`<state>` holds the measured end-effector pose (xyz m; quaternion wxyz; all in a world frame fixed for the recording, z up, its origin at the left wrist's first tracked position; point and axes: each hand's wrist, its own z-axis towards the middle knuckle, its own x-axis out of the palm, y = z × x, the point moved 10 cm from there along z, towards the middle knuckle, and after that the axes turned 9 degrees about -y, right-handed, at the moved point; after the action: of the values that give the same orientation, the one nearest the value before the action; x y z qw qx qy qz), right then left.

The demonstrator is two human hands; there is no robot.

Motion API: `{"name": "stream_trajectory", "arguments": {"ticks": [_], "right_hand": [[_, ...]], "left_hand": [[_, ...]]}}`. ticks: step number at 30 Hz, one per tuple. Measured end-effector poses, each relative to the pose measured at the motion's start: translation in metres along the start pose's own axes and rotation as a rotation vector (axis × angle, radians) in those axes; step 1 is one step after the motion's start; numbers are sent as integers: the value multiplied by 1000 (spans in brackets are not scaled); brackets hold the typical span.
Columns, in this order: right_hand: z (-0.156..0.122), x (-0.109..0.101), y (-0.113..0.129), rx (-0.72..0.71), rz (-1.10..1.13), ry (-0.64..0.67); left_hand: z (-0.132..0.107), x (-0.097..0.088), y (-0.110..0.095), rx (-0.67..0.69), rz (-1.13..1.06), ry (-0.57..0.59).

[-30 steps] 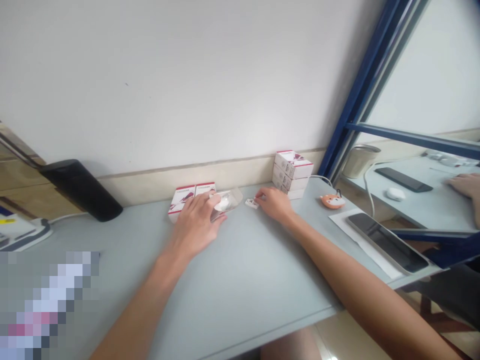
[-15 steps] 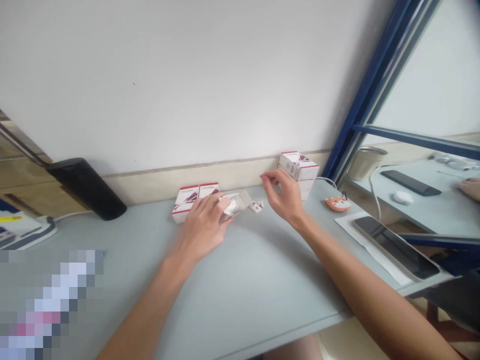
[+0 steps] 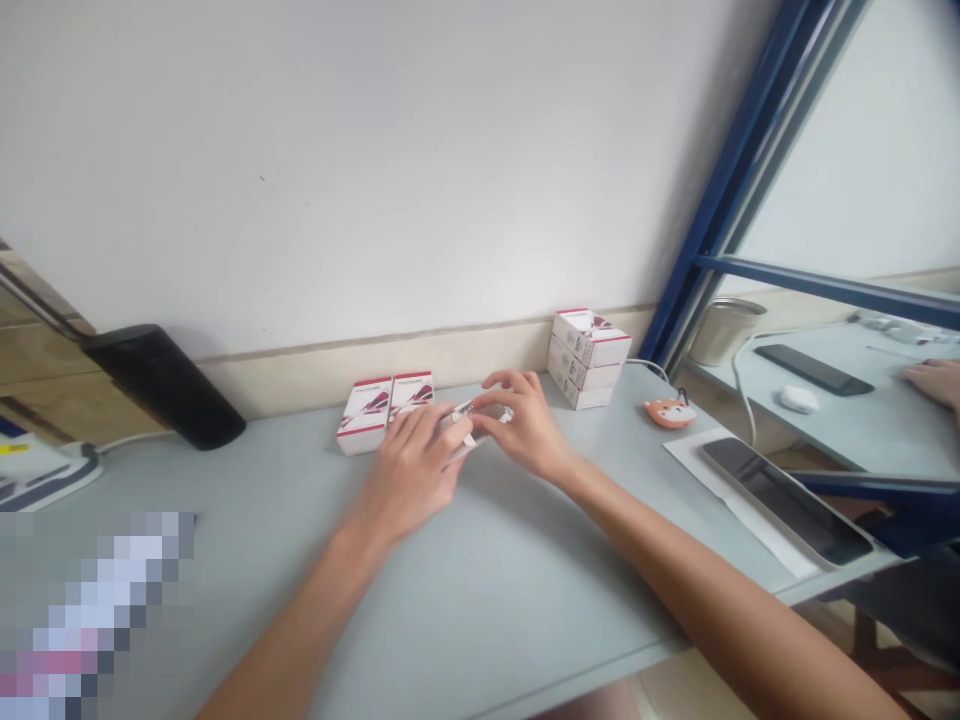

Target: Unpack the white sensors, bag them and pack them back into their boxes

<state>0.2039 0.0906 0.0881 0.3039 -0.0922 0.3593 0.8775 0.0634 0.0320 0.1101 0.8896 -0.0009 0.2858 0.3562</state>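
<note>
My left hand (image 3: 409, 465) is wrapped round a small white box (image 3: 459, 456), most of which its fingers cover. At the box's upper end, the thumb and forefinger of my right hand (image 3: 525, 425) come together in a pinch; what is between them is too small to make out. Small white pieces (image 3: 507, 414) show partly behind the right fingers. Just left of the held box, two white boxes with red trim (image 3: 365, 412) lie side by side. Similar boxes form a stack (image 3: 589, 360) beyond my right hand.
A black cylinder-like object (image 3: 169, 385) leans at the back left. On the right are an orange animal-shaped case (image 3: 670, 412) and a phone (image 3: 784, 500) over white paper (image 3: 712, 480). A blue-framed mirror (image 3: 697, 265) borders the table's right side. A wall (image 3: 375, 180) runs along the back.
My right hand has moved left and down from beside the box stack to the box in my left hand. The stack now shows more fully. The view has shifted slightly.
</note>
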Motion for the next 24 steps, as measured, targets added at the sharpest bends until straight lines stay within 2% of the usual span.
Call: {"name": "stream_trajectory", "arguments": {"ticks": [3,5,8,10,15,19,24], "right_hand": [[0,4,-16,145,91,14],[1,4,-21,208,132,32],[6,-3,-15,183,122,24],[10,-11,-9,148,112,2],[20,-30,0,168,217,-54],[25,-44,8,158,334,-112],[26,-51,7,201,473,-162]], "left_hand": [[-3,4,4,-41,-73,17],[-7,9,12,-131,-128,34],[-12,15,25,-265,-205,28],[-13,18,28,-303,-231,21],[-8,16,27,-312,-248,15],[-2,7,27,-333,-249,-44],[-1,0,27,-370,-256,-78]]}}
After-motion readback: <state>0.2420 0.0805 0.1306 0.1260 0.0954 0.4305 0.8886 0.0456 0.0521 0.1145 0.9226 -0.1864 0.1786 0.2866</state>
